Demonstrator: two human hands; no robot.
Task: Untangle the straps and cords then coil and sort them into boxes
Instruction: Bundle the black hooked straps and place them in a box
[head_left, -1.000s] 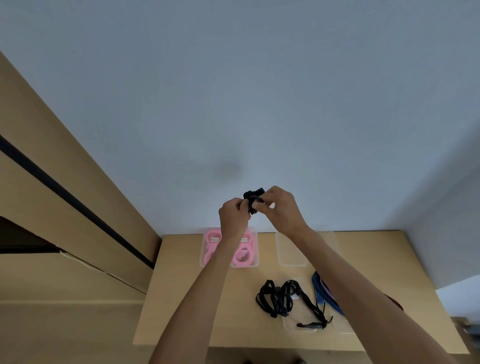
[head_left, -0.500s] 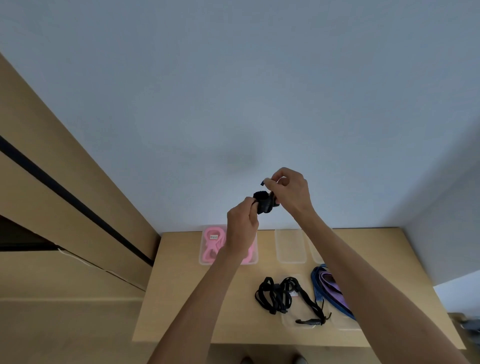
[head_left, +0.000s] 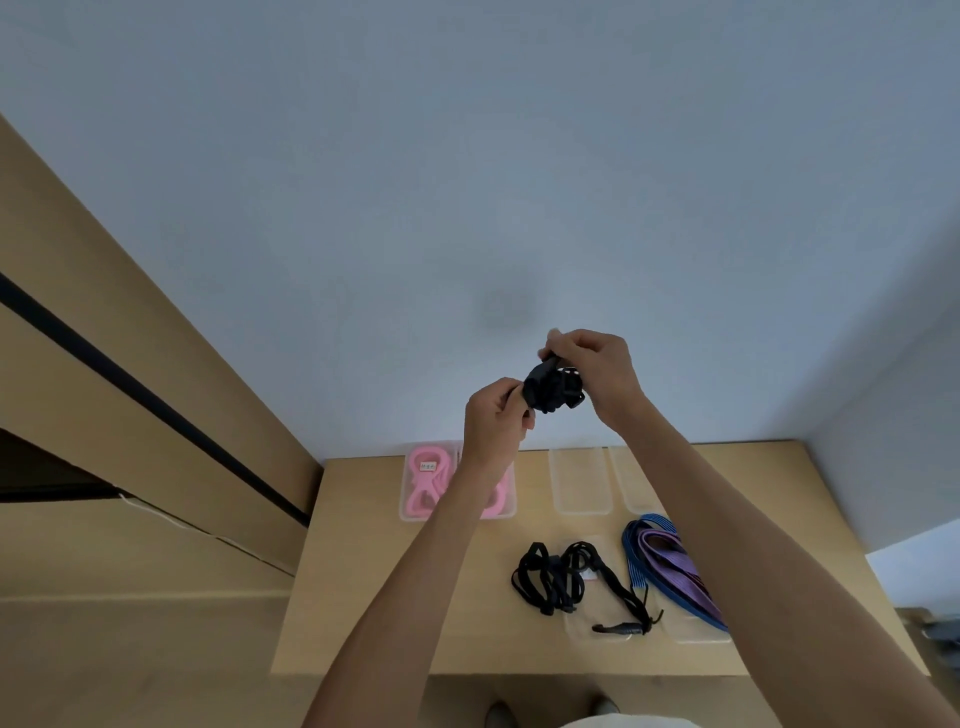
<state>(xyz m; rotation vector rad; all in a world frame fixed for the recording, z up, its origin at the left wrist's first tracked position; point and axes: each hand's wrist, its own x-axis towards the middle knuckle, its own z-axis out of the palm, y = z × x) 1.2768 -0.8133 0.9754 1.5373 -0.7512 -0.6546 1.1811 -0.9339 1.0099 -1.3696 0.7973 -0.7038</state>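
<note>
Both my hands are raised in front of the wall, well above the table, around a small coil of black strap (head_left: 551, 388). My left hand (head_left: 493, 421) pinches the coil's left side. My right hand (head_left: 597, 371) grips its top and right side, fingers curled over it. On the wooden table (head_left: 363, 597) below lie tangled black cords (head_left: 563, 579) over a clear box, and a blue strap with a purple strap (head_left: 670, 564) beside them. Pink straps (head_left: 426, 486) fill a clear box at the back left, partly hidden by my left forearm.
Two empty clear boxes (head_left: 580, 480) stand at the back of the table near the wall. A wooden cabinet with a dark groove (head_left: 130, 384) runs along the left. The table's front edge is near my feet.
The black strap has become a tighter coil. My right hand has come down over the top of it, and both hands have shifted slightly right.
</note>
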